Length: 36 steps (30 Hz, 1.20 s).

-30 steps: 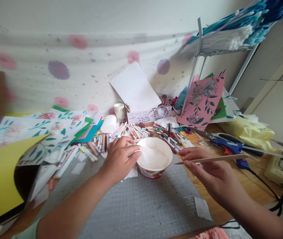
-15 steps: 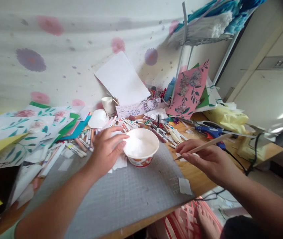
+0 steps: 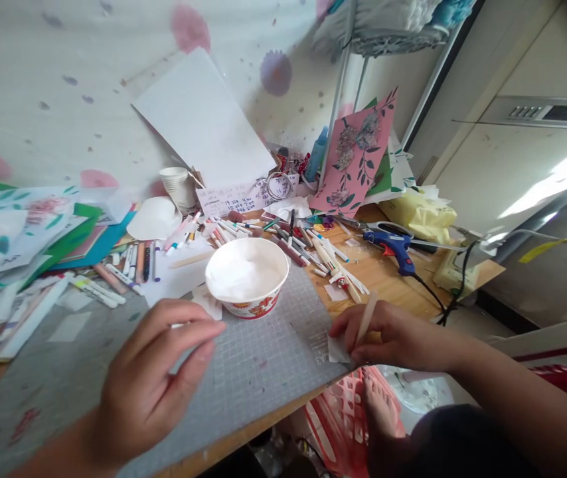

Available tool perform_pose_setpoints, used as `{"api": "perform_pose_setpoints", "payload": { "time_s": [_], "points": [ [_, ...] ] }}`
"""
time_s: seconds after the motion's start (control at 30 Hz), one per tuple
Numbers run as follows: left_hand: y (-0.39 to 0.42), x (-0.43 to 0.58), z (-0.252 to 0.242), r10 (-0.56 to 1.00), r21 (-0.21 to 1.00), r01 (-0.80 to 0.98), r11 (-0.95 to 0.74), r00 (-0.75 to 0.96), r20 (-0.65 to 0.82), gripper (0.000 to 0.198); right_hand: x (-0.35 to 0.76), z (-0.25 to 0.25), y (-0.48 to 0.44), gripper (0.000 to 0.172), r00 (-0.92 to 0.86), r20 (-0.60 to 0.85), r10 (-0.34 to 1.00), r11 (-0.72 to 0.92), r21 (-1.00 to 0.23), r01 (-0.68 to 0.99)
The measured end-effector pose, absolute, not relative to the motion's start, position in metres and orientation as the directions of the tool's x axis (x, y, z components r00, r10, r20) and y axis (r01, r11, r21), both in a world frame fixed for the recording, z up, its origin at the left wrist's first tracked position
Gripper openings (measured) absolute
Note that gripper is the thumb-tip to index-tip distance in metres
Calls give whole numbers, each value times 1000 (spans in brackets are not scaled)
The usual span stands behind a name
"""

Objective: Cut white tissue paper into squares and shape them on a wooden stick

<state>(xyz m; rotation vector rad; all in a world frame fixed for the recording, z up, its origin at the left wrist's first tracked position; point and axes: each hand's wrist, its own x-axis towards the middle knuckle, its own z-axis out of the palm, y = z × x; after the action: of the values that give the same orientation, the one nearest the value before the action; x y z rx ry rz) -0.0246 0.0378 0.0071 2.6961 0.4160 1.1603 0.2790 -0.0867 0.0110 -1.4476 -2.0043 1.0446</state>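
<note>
Head view: a busy craft worktop, with both hands low in the frame.
Left hand: the left hand hovers over the grey gridded cutting mat at lower left. Its fingers are curled with the tips drawn close, but whether they pinch anything, I cannot tell.
Right hand: the right hand, at lower right, has its fingers pressed together round a thin pale wooden stick that points up and away.
Paper: a small white paper square lies at the mat's right corner by the worktop edge, touching the right fingertips.
Bowl: a white paper bowl with red print, filled with something white, sits mid-frame on the mat, apart from both hands.
Around: scattered coloured marker pens lie behind the bowl, with a blue glue gun to their right. A pink floral card is propped at upper centre-right.
Handling: by my read, the square wants a light touch and should stay flat on the mat, because this near the edge it could slide off. Gripping the stick low should steady its tip.
</note>
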Motion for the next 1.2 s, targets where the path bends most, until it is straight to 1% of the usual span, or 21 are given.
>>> {"api": "perform_pose_setpoints", "payload": {
  "time_s": [0.07,0.13,0.27,0.4,0.5,0.6,0.63,0.7,0.8,0.87,0.93,1.0,1.07,1.13,1.2],
  "points": [
    [36,-24,4,277,294,106,-950,721,635,36,279,9,-86,7,-339,-80,937,144,-797,586],
    [37,-24,2,271,326,76,-942,745,609,35,279,9,-87,8,-331,-93,939,125,-805,580],
    [40,-27,3,286,332,98,-938,758,586,32,277,10,-91,12,-329,-127,936,87,-822,564],
    [36,-24,3,273,349,70,-935,770,576,33,270,11,-93,12,-307,-138,942,40,-861,507],
    [28,-17,0,304,418,60,-906,782,544,35,259,12,-90,12,-264,-128,956,-17,-922,386],
    [18,-11,-2,292,513,26,-858,845,447,40,241,12,-84,14,-218,-103,971,-64,-981,181],
    [16,-10,-2,282,548,15,-836,869,407,42,234,11,-82,15,-200,-98,975,-77,-991,111],
    [11,-9,0,317,644,22,-765,883,346,45,219,9,-77,18,-165,-102,981,-106,-994,-14],
    [9,-10,3,409,785,16,-619,860,305,40,200,7,-70,18,-123,-131,984,-150,-975,-162],
    [10,-10,5,441,822,-7,-569,841,312,33,190,7,-66,17,-87,-165,982,-182,-950,-253],
    [13,-11,7,447,818,-22,-575,829,337,28,182,9,-63,18,-60,-199,978,-208,-924,-322],
    [17,-12,8,455,805,-22,-593,816,357,22,176,13,-60,20,-50,-225,973,-227,-900,-373],
    [20,-14,9,497,827,-4,-561,798,342,16,173,16,-57,18,-49,-237,970,-236,-886,-399],
    [23,-17,8,579,897,25,-441,772,263,12,172,17,-55,16,-55,-217,975,-222,-895,-387],
    [24,-19,6,656,974,45,-223,746,115,9,174,16,-53,12,-63,-158,985,-170,-919,-356]
  ]
}}
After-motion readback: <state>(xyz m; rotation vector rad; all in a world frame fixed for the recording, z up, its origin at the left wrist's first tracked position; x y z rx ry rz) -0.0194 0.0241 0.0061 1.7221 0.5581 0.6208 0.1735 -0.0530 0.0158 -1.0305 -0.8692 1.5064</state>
